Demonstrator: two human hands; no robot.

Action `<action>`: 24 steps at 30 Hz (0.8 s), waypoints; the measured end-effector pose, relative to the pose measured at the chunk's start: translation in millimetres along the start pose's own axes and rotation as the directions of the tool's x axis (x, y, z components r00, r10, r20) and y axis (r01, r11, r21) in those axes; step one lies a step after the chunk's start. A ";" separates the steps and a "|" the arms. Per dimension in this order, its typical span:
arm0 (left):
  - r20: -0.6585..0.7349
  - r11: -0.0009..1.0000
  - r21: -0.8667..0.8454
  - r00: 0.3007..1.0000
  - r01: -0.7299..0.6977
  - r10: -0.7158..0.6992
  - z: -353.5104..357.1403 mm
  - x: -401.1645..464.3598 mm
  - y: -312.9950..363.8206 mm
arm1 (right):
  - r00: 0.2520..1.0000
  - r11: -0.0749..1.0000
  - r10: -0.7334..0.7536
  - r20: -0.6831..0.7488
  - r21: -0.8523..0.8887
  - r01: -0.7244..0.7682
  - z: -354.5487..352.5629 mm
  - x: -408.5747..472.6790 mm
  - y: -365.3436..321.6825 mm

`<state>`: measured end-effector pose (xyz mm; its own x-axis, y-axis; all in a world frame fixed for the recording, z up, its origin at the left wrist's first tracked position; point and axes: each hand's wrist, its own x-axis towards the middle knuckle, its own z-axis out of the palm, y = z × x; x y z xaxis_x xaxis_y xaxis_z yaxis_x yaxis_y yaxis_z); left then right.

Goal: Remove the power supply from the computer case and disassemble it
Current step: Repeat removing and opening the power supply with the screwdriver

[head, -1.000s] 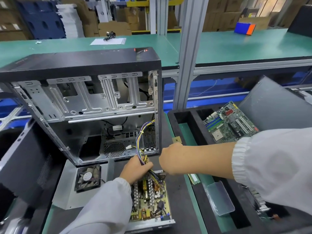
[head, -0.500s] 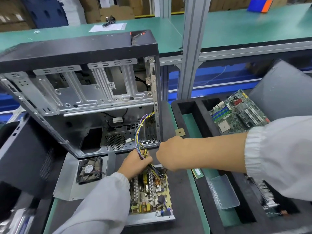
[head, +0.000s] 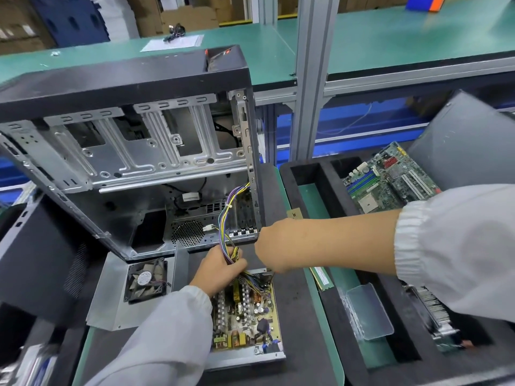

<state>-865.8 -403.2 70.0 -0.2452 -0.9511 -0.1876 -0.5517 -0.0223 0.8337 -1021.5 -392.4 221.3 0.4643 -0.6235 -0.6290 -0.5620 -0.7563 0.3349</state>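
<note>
The open computer case [head: 125,79] stands on the black mat, its bare metal inside facing me. In front of it lies the power supply [head: 245,316], opened, with its yellow circuit board exposed in its metal tray. A bundle of coloured wires [head: 225,218] runs from the board up into the case. My left hand [head: 220,270] grips this bundle just above the board. My right hand [head: 278,246] reaches in from the right to the power supply's far end; its fingers are hidden under the hand. The power supply's metal cover [head: 111,302] with its black fan [head: 146,280] lies to the left.
A black foam tray [head: 315,168] on the right holds a green motherboard [head: 390,179], a memory stick [head: 322,278] and a clear plastic piece [head: 367,313]. A grey panel [head: 468,140] leans at the far right, a black panel [head: 36,260] at the left. An aluminium post [head: 309,79] rises behind the case.
Both hands keep their places at the wire bundle and the power supply's far end. Only the view has tilted down a little.
</note>
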 end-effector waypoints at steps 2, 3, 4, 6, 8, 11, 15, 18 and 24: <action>-0.003 1.000 -0.008 1.000 0.001 -0.001 0.0 -0.1 0.2 | 0.999 0.999 0.028 -0.040 0.024 -0.027 2.7 -0.7 0.8; -0.006 1.000 -0.011 1.000 0.005 -0.005 -0.2 0.2 0.1 | 0.996 0.999 0.034 -0.081 0.032 -0.032 3.2 -1.1 1.3; -0.010 1.000 -0.014 1.000 0.010 -0.010 -0.5 0.8 0.1 | 0.992 0.999 0.035 -0.122 0.038 -0.031 3.7 -1.0 1.5; -0.018 1.000 -0.010 1.000 0.014 -0.014 -0.7 1.6 -0.4 | 0.985 0.998 0.028 -0.172 0.053 -0.019 3.9 -1.4 1.2; -0.025 1.000 0.000 1.000 0.019 -0.019 -0.4 1.8 -0.5 | 0.986 0.998 0.032 -0.163 0.064 -0.022 2.5 -3.1 -1.1; -0.030 1.000 0.008 0.999 0.020 -0.020 0.5 1.1 0.4 | 0.995 0.998 0.019 -0.101 0.069 -0.013 1.4 -4.0 -3.7; -0.025 0.999 -0.020 0.999 0.033 -0.033 0.7 0.3 2.6 | 1.000 1.000 -0.004 -0.015 0.007 0.004 0.7 -5.3 -1.5; -0.026 0.999 -0.027 0.999 0.031 -0.032 0.7 0.3 2.8 | 0.997 0.998 0.050 -0.062 0.035 -0.047 2.1 -5.5 0.4; -0.029 1.000 -0.005 0.999 0.027 -0.027 0.3 1.5 0.4 | 0.992 0.997 0.056 -0.115 0.059 -0.049 2.9 -4.1 -5.9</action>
<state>-866.6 -404.6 69.8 -0.2070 -0.9588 -0.1947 -0.5540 -0.0492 0.8311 -1022.1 -384.8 219.8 0.5079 -0.6836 -0.5241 -0.6239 -0.7115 0.3234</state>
